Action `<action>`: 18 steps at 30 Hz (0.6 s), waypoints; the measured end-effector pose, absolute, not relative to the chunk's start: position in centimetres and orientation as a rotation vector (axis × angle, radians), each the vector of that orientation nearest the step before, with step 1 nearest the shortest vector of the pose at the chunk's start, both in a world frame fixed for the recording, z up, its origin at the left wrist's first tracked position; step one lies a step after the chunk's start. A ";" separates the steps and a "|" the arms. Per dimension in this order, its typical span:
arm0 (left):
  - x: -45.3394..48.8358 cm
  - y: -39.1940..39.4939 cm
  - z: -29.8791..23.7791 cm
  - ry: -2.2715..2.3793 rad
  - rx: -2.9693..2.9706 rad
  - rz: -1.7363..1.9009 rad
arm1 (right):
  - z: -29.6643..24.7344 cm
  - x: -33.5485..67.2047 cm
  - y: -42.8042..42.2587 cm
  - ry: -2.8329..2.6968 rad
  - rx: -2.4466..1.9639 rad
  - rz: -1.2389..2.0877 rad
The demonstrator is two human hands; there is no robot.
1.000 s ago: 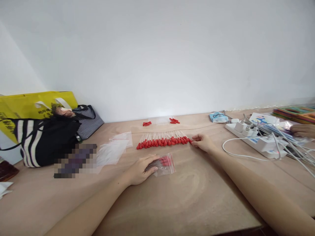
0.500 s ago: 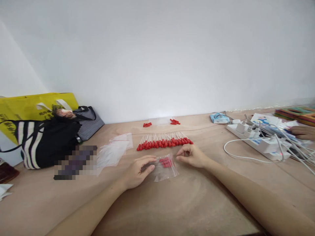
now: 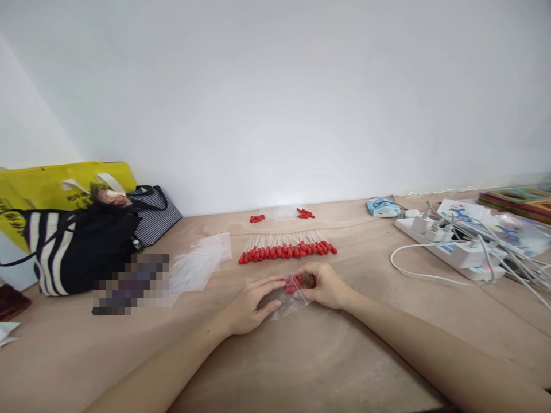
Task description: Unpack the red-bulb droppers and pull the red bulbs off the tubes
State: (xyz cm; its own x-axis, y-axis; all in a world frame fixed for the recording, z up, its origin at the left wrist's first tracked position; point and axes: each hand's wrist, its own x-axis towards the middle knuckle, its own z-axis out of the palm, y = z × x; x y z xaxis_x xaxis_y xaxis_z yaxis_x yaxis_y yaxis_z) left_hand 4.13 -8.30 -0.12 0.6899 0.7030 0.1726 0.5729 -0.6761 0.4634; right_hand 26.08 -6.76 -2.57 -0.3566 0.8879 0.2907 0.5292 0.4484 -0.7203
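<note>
A small clear zip bag (image 3: 287, 299) with several red-tipped droppers inside lies on the wooden table (image 3: 327, 355). My left hand (image 3: 252, 304) presses its left part flat, fingers laid over it. My right hand (image 3: 322, 284) pinches the bag's right end, fingers curled at the opening where the red tips show. Just beyond the hands lies a row of several red-tipped droppers (image 3: 286, 248), side by side. Two small clusters of red caps (image 3: 257, 218) (image 3: 305, 213) lie further back by the wall.
A pile of empty clear bags (image 3: 200, 263) lies to the left. Striped and yellow bags (image 3: 73, 241) stand at the far left. On the right are a white power strip (image 3: 451, 246) with chargers and cables, a blue pack (image 3: 382, 206) and coloured sheets (image 3: 516, 201).
My right hand has come back from the right end of the dropper row to the bag's opening. The left hand has stayed on the bag. Another person's hand at the far right is gone from view.
</note>
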 end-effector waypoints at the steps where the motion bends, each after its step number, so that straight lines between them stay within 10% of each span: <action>1: 4.1 -8.3 -0.1 1.002 2.526 0.483 | -2.6 26.0 -6.7 -2.018 -1.209 0.713; 18: 4.1 -8.4 -0.1 1.070 2.525 0.437 | -1.4 25.7 -7.4 -2.023 -1.213 1.005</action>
